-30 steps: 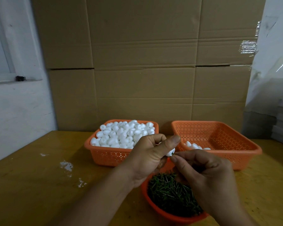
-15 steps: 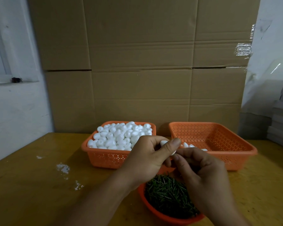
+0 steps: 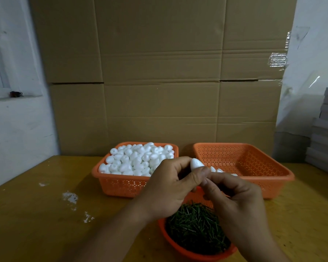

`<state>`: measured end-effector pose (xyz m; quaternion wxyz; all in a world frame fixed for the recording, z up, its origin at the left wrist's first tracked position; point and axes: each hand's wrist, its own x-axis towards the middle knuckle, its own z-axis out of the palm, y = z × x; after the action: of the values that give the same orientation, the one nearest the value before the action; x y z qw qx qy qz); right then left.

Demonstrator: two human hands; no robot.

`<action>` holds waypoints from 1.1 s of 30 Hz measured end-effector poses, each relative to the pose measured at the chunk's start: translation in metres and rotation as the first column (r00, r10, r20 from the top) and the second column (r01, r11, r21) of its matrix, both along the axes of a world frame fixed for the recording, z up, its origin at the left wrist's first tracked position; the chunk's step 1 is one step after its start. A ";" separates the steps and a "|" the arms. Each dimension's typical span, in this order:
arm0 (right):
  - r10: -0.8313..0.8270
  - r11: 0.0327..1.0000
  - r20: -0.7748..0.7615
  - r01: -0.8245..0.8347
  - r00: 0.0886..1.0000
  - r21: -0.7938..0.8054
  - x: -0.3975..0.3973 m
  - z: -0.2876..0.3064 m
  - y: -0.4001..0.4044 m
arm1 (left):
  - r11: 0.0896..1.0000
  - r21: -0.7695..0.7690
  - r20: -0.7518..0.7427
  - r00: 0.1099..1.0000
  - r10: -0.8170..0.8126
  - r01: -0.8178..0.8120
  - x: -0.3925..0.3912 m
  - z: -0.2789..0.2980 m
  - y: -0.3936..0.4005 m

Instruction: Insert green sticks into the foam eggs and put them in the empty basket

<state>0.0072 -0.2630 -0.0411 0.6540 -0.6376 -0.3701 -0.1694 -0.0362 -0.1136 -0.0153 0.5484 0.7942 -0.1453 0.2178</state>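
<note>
Over the near bowl (image 3: 178, 248) of green sticks (image 3: 195, 224), both hands meet in mid-air, fingertips touching. From my feed the left hand (image 3: 167, 188) comes in from the lower left, fingers curled, thumb and index pinching a foam egg (image 3: 195, 163) whose white top pokes out above the thumb. My right hand (image 3: 237, 201) reaches in from the lower right, back of the hand toward the camera, its fingers bunched right under that egg. Whether it's pinching a stick, I honestly can't tell, the fingers hide it.

So the egg sits right at the junction of the two hands, above the stick bowl and in front of the gap between the two far baskets. Far left basket (image 3: 121, 186) is heaped with loose eggs (image 3: 138, 159). Far right basket (image 3: 263, 184) has just a few white pieces (image 3: 219, 170) peeking up at its near left corner, just behind my fingers. Everything's on a yellowish table (image 3: 36, 214), with cardboard (image 3: 159, 72) standing behind.
</note>
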 end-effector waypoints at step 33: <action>0.217 0.974 -0.385 -0.171 0.897 0.151 -0.007 0.014 -0.002 | 1.000 0.021 0.040 0.999 -0.014 0.013 0.000 -0.001 -0.002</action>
<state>0.0002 -0.2649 -0.0272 0.7644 -0.5804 -0.2806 0.0094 -0.0357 -0.1154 -0.0163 0.5387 0.7942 -0.1640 0.2284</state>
